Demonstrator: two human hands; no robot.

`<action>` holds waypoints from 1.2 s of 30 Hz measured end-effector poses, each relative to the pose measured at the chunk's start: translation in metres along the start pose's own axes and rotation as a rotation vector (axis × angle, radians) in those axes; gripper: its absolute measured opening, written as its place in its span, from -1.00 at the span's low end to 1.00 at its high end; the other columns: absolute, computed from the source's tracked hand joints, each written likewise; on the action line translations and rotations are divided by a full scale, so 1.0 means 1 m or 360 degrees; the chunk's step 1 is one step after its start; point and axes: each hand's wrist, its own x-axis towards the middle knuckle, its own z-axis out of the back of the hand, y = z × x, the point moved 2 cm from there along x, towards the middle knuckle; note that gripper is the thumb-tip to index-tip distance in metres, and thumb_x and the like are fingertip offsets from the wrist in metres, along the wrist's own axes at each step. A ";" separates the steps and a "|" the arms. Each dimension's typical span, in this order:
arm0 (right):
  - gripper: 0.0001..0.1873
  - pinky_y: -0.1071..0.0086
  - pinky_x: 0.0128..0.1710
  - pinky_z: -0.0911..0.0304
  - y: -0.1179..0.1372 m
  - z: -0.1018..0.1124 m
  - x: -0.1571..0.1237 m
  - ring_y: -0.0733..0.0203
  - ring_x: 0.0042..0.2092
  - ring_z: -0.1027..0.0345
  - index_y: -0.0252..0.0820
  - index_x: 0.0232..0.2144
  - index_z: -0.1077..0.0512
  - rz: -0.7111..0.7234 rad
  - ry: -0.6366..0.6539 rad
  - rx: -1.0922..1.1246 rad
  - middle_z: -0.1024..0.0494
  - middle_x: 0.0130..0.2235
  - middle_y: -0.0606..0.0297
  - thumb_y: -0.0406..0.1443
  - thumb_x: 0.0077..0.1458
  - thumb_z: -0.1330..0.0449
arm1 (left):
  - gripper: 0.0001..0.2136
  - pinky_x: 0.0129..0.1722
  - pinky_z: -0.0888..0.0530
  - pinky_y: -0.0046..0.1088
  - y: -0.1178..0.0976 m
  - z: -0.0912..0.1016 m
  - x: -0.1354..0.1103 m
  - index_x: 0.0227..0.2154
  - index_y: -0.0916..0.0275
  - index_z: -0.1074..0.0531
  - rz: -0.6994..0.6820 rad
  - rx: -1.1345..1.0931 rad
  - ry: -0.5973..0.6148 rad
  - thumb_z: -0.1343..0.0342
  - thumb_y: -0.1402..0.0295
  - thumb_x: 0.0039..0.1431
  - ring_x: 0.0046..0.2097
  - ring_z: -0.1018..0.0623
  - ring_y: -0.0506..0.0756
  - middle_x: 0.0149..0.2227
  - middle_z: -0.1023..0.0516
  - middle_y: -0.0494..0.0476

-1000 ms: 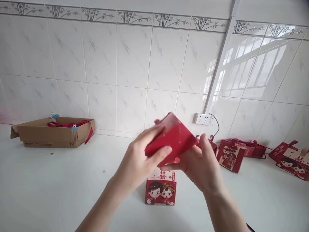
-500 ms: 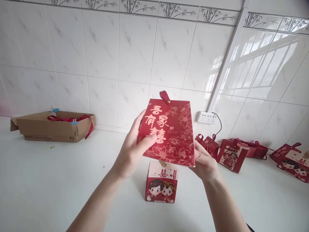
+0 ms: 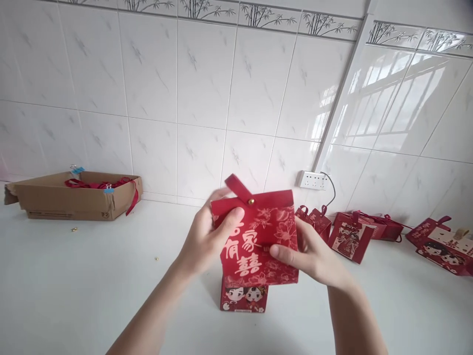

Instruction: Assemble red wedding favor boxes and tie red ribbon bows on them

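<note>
"Why's the bag (image 3: 254, 229) clasped at both sides?"
"Likely to steady it midair: left hand (image 3: 207, 241) and right hand (image 3: 314, 259) part-curled round it, thumbs on its front."
"Beyond?"
"The box (image 3: 244, 299), partly hidden, on the table (image 3: 111, 286)."

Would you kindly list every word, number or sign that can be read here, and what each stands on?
"有", "家", "囍": on the held red box; the character above "有" is partly covered by the left hand.
"F" then "2": on the cardboard box.
"囍": on the far-right box.
Too small or blurred: fine print on the cardboard box and lettering on the other red boxes.
</note>
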 end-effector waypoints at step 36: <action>-0.77 0.45 -0.40 -0.20 0.006 -0.046 -0.109 0.30 -0.40 -0.31 -0.16 -0.43 -0.46 -0.0407 -0.0645 -0.0910 -0.46 -0.44 0.33 -0.21 0.17 -0.09 | -0.77 -0.45 -0.38 -0.52 -0.010 -0.007 -0.011 -0.35 0.09 -0.49 0.0188 0.0857 0.1012 -0.05 0.08 0.12 -0.37 -0.52 0.04 -0.37 -0.56 -0.02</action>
